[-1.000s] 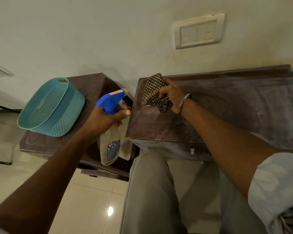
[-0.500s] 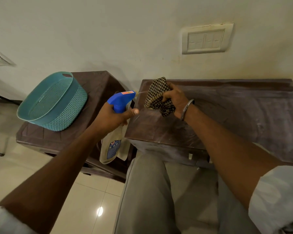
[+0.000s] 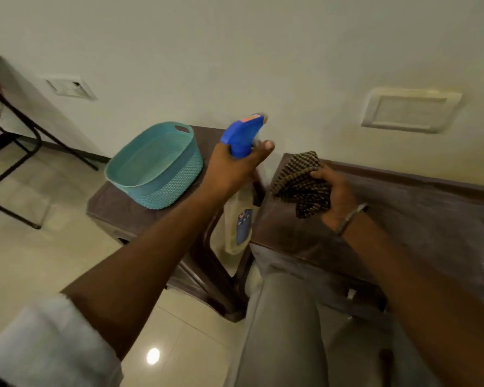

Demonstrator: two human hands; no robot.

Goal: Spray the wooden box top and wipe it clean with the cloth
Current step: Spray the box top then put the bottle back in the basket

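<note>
— Fingers [image 3: 265, 148] of the left hand [image 3: 229, 171] wrap the neck of the spray bottle [image 3: 239, 227], just beneath its blue trigger head [image 3: 242, 132]; one fingertip juts straight out to the right. Is the trigger squeezed?

— Cannot tell. The bottle's pale body hangs below those fingers, over the gap between a dark side table [image 3: 106, 202] and the wooden box top [image 3: 430, 219]. Its nozzle is blurred and points up and to the right.

— And the other hand?

— The right hand [image 3: 338, 196], a metal bangle [image 3: 351, 217] at the wrist, has its fingers [image 3: 319, 173] curled over a bunched checked cloth [image 3: 296, 182], gripping it. The cloth sits under and left of those fingers, on the box top's far left corner.

— Where does the box top lie?

— It spreads to the right of the right fingers and back toward the person, dark brown with pale streaks. Left of the left fingers, a teal basket [image 3: 151, 169] stands on the side table. Above the right fingers, a switch plate [image 3: 411, 110] is set in the wall.
</note>
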